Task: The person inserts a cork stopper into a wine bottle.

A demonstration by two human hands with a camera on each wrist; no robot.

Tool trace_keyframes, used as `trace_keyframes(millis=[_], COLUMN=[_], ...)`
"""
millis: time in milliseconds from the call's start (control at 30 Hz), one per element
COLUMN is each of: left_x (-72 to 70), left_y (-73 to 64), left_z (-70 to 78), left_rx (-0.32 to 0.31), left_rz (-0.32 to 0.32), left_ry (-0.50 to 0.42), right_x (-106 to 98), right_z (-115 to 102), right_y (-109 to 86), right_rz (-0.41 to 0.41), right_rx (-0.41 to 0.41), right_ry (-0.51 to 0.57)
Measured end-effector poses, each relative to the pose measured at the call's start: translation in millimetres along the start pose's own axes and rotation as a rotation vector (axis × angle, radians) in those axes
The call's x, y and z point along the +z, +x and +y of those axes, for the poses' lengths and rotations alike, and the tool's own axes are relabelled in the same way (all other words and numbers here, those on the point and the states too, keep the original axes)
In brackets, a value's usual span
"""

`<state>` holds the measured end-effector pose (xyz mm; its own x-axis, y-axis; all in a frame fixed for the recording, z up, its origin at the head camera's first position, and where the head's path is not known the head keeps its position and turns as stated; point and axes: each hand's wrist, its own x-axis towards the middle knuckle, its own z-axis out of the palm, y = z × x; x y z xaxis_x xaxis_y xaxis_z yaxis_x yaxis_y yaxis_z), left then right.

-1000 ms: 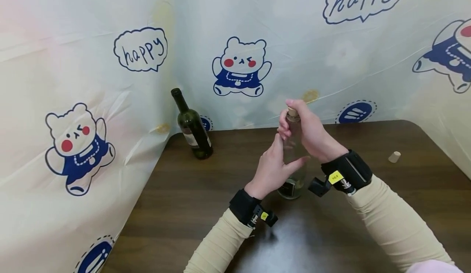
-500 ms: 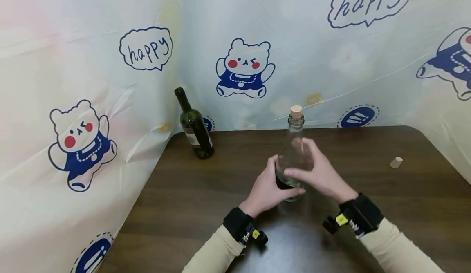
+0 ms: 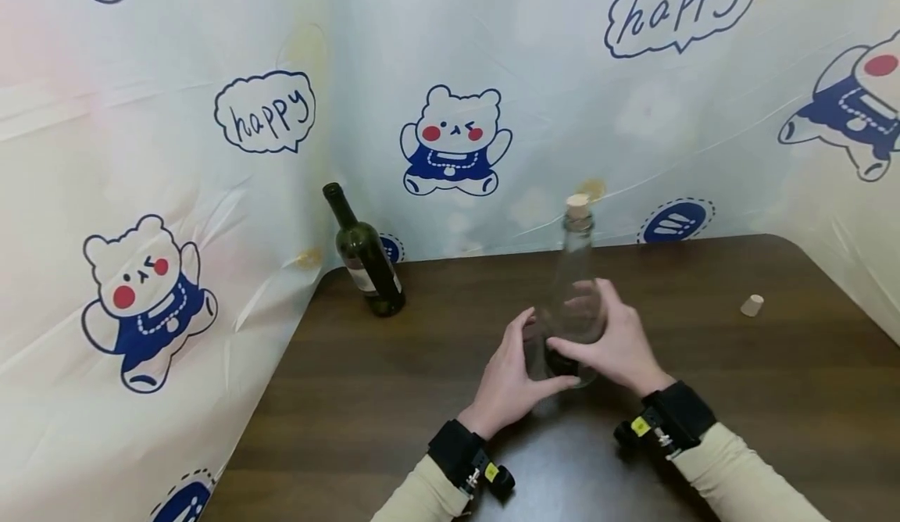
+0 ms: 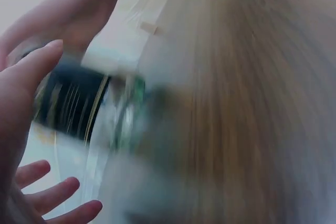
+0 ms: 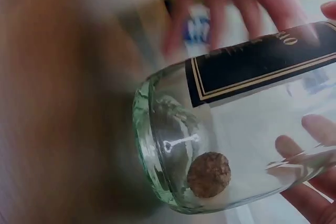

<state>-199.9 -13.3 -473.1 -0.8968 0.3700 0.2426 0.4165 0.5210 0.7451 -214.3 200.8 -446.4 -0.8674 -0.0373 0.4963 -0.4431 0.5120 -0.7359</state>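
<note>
A clear glass bottle with a dark label stands before me, a pale cork stopper in its mouth. My right hand grips its body, thumb in front and fingers behind the glass. To its left, my left hand is spread around the lower part, thumb and fingers apart; a firm hold does not show. The right wrist view shows a round brown piece, cork-like, through the glass near the base. Whether the base touches the table is unclear.
A dark green wine bottle stands at the back left of the brown table. One loose cork lies at the right. Behind the table hangs a printed cloth with bears on it.
My right hand came down from the stopper to the bottle's body, uncovering the stopper. My left hand moved lower and its fingers drew apart. The bottle shifted slightly right in view.
</note>
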Motion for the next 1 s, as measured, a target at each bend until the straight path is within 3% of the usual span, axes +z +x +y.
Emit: trace_keyframes(millis=[100,300,433,567,667,767,867,933,1000], left_x=[-10.3,-36.7,-43.0,-47.2,-65.6,-101.1,-142.5,-166.9,-185.7], left_y=[-8.8,-11.4,-10.7,-13.6,-9.8,4.6,28.0,45.7,61.7], left_z=[-8.8,-25.4,-30.6,-35.8,-42.2,-51.7,-63.7,-73.9,-86.2], left_rx=[-0.058,-0.111,-0.119,-0.131,-0.115,-0.081,-0.107,-0.169,-0.250], left_rz=[0.000,0.078,0.083,0.109,0.248,0.512,0.773,0.860,0.861], left_ry=[0.005,0.022,0.034,0.025,0.010,0.034,0.084,0.093,0.089], right_x=[-34,-105,-125,-128,-127,-126,-127,-127,-127], right_z=[18,65,93,108,112,111,107,104,101], right_y=[15.2,73.5,91.6,84.8,78.7,78.8,80.1,79.8,78.3], right_rz=[0.074,0.238,0.296,0.299,0.297,0.294,0.296,0.293,0.287], right_rx=[0.087,0.317,0.434,0.530,0.564,0.556,0.544,0.544,0.550], right_ry=[-0.029,-0.139,-0.182,-0.178,-0.174,-0.190,-0.221,-0.235,-0.240])
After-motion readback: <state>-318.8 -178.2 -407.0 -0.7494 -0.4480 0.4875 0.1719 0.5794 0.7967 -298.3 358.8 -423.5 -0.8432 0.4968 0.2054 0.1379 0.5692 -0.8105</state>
